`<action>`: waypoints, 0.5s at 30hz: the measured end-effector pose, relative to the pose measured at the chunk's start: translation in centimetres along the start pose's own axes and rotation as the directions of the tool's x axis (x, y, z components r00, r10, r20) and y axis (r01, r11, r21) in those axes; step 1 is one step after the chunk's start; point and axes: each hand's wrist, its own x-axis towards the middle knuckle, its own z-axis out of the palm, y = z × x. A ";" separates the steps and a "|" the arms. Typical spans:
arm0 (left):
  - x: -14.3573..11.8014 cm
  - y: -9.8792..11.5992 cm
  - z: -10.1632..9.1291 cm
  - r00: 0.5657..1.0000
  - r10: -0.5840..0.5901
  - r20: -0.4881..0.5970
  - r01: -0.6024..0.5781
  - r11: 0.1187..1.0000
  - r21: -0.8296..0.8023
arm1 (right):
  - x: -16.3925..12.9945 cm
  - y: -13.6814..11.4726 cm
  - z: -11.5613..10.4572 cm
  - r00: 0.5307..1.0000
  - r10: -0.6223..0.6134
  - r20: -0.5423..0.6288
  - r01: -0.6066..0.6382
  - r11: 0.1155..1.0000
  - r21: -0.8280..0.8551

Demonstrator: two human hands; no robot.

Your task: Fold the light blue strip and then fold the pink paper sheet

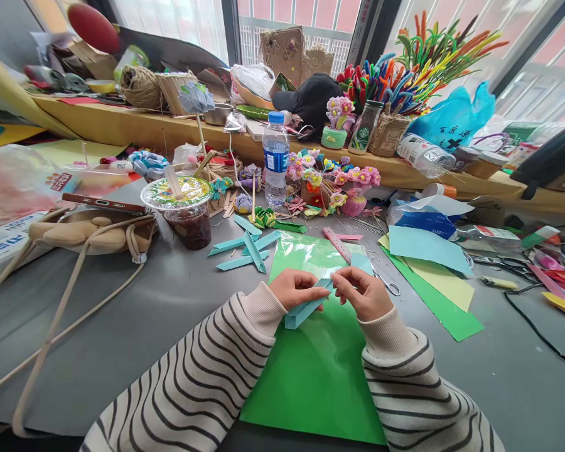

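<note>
Left hand: my left hand [295, 289] is pinching the near end of a folded light-blue paper strip [306, 309]; fingers curled tight on it
Right hand: my right hand [365, 292] is gripping the far end of the same strip, thumb and fingers closed on the paper
Paper strip: it is sitting between both hands, held just above a green sheet [317, 370] that is lying on the grey table [136, 326]
Finished strips: other folded blue strips [245, 250] are lying crossed on the table beyond my hands
Plastic cup: a lidded cup [184, 210] is standing to the left, holding a dark drink; a stick is poking up through the lid
Water bottle: a clear bottle [275, 160] with a blue cap is standing upright behind the strips; I cannot tell how full it is
Wicker basket: a small basket [387, 133] on the ledge is holding a bunch of coloured pipe cleaners [405, 66]
Small pot: a green pot [334, 137] beside it is holding pink craft flowers
</note>
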 end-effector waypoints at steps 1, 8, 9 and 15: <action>0.0 0.0 -0.1 1.000 -0.004 0.008 0.004 1.000 0.000 | 0.0 0.0 0.0 1.000 -0.012 0.019 0.012 1.000 -0.003; -0.2 0.4 -0.1 0.998 -0.043 0.048 0.043 0.999 -0.005 | 0.1 0.0 -0.6 0.985 -0.127 0.113 0.150 0.964 -0.220; -0.2 0.4 0.0 0.998 -0.049 0.045 0.049 0.999 0.000 | 0.1 0.0 -0.6 0.983 -0.127 0.129 0.154 0.961 -0.228; -0.3 0.4 0.0 0.997 -0.040 0.061 0.038 0.999 0.036 | 0.3 0.3 -0.8 0.987 -0.097 0.131 0.122 0.971 -0.203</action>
